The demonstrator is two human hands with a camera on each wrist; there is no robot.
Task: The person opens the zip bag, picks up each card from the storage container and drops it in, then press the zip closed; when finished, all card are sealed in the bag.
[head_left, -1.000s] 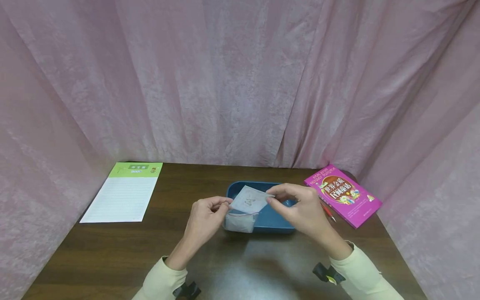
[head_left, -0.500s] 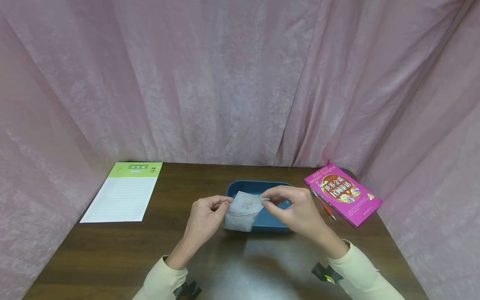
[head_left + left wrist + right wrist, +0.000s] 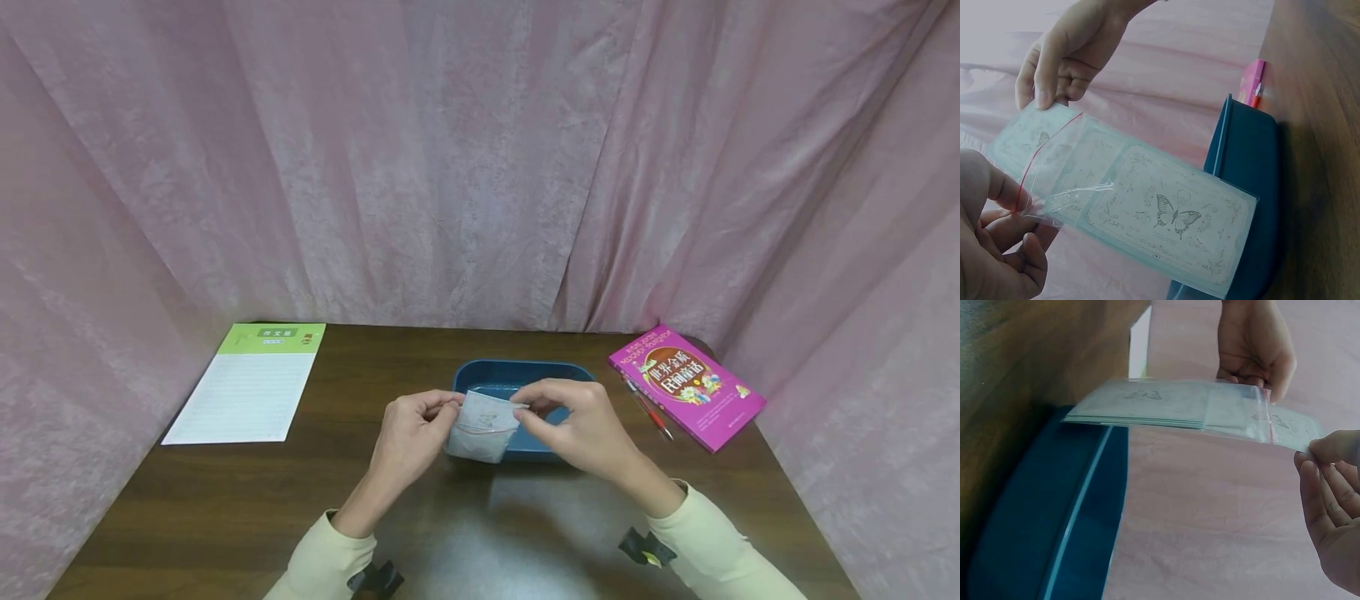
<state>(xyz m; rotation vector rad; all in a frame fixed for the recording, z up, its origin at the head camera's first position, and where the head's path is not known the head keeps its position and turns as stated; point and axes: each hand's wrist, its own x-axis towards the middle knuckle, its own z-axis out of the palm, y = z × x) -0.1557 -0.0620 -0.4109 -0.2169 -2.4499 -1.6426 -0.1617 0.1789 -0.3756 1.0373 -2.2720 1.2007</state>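
My left hand (image 3: pixel 411 432) pinches the edge of a clear zip bag (image 3: pixel 1063 200) close to its red seal line. Inside the bag lies a stack of pale cards (image 3: pixel 1175 212) printed with a butterfly. Between the thumb and fingertips of my right hand (image 3: pixel 573 421) is the outer end of one more pale card (image 3: pixel 1294 428), which runs through the bag's mouth, partly inside. In the head view the bag overlaps the front left of a blue bin (image 3: pixel 532 456).
A lined writing pad (image 3: pixel 243 383) with a green header lies at the left of the wooden table (image 3: pixel 225 517). On the right are a pink book (image 3: pixel 686 387) and a red pen (image 3: pixel 651 412). Pink curtains (image 3: pixel 450 167) hang behind the table.
My right hand has moved left and slightly down, pushing the card further into the bag. My left hand stays nearly still on the bag's edge.
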